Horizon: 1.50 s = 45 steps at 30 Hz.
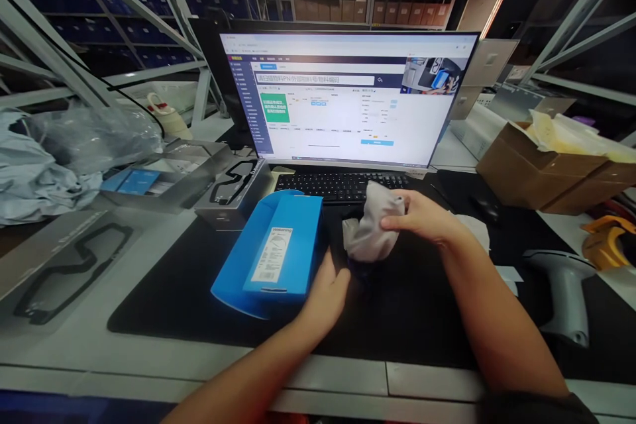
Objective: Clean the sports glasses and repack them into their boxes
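A blue box (275,248) with a white label lies tilted on the black desk mat (199,305), in front of the keyboard (338,184). My left hand (325,291) rests against the box's right lower edge, fingers curled near a dark item that is mostly hidden. To the right of the box my right hand (422,215) pinches a crumpled grey pouch (370,225) and holds it just above the mat.
A monitor (348,96) stands behind the keyboard. Grey packaging trays (59,265) and plastic bags (59,152) lie at the left. An open cardboard box (551,165) and a grey handheld scanner (564,291) sit at the right. Shelving racks stand behind.
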Tool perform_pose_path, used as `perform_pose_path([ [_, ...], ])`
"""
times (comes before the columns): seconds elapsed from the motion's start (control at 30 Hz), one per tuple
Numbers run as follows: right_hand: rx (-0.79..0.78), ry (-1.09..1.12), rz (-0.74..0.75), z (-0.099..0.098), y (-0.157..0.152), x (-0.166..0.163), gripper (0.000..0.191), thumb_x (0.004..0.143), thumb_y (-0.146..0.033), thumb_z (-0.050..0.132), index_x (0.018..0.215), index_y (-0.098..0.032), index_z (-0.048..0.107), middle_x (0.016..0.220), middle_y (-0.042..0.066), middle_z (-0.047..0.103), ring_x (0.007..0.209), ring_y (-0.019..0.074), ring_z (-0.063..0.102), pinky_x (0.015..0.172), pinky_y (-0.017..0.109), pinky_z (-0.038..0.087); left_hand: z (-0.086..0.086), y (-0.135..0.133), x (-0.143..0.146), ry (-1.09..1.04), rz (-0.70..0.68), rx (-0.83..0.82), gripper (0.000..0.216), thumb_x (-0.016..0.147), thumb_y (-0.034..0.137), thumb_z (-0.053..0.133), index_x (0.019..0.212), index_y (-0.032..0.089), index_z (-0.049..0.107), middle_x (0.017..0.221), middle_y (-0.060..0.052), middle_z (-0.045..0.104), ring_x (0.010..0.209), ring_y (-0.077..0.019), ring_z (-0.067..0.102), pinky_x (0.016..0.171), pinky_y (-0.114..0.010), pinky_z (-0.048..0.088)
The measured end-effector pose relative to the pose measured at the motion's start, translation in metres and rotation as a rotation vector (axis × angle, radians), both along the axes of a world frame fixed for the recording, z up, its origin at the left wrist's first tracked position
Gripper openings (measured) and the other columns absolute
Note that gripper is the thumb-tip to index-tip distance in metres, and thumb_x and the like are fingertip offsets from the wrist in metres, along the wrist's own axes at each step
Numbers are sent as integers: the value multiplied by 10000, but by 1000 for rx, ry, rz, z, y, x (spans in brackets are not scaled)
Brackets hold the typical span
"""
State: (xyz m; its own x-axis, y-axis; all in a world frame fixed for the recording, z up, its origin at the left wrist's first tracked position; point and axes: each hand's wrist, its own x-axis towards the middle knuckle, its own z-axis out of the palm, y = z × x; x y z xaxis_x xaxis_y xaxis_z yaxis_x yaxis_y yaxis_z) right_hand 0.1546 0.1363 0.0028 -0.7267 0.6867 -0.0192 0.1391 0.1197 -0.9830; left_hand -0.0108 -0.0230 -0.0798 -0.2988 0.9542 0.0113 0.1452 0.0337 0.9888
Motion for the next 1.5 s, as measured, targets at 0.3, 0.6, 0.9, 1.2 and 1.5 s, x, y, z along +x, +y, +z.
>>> perform_pose_path([
  [0.3, 55, 646, -521, 24, 24, 53, 419, 783, -514, 749, 1117, -293, 626, 1372, 6, 621, 1419, 237, 425, 1063, 374, 485, -7, -12, 1, 178, 16, -177, 941, 917, 310, 540, 1590, 83, -79, 1679, -199, 7, 1558, -319, 20, 1258, -512, 44],
  [0.6, -127, 448, -464, 38, 3, 67, 480, 616, -509, 886, 944, -206, 710, 916, 49, 756, 858, 217, 705, 807, 324, 571, 27, -37, -3, 780, -73, 209, 610, 993, 262, 479, 1556, 324, 253, 1670, -108, 26, 1527, -353, 180, 1183, -592, 307],
  [0.9, -226, 138, 157, 10, -49, -20, 346, 758, -430, 816, 897, -144, 681, 800, -8, 672, 697, 107, 582, 648, 217, 455, 99, -4, -25, 1356, -386, 568, 879, 744, 62, 720, 1513, 248, 337, 1649, -156, 192, 1517, -385, 179, 1204, -602, 251],
  [1.2, 136, 242, -179, 20, -67, -11, 417, 879, -340, 688, 1265, -242, 562, 1190, 76, 675, 1118, 202, 641, 991, 381, 498, 73, -5, -50, 1001, -40, 396, 506, 801, 101, 592, 1286, 220, 517, 1180, -93, 589, 1082, -286, 560, 905, -443, 495],
  [1.5, 927, 206, -300, 30, -103, -9, 351, 810, -270, 795, 1134, -312, 665, 1357, 66, 535, 1237, 242, 566, 1025, 399, 516, 72, -20, -51, 657, 166, 284, 259, 964, 432, 538, 1120, 232, 485, 1071, -56, 537, 986, -258, 552, 842, -432, 469],
])
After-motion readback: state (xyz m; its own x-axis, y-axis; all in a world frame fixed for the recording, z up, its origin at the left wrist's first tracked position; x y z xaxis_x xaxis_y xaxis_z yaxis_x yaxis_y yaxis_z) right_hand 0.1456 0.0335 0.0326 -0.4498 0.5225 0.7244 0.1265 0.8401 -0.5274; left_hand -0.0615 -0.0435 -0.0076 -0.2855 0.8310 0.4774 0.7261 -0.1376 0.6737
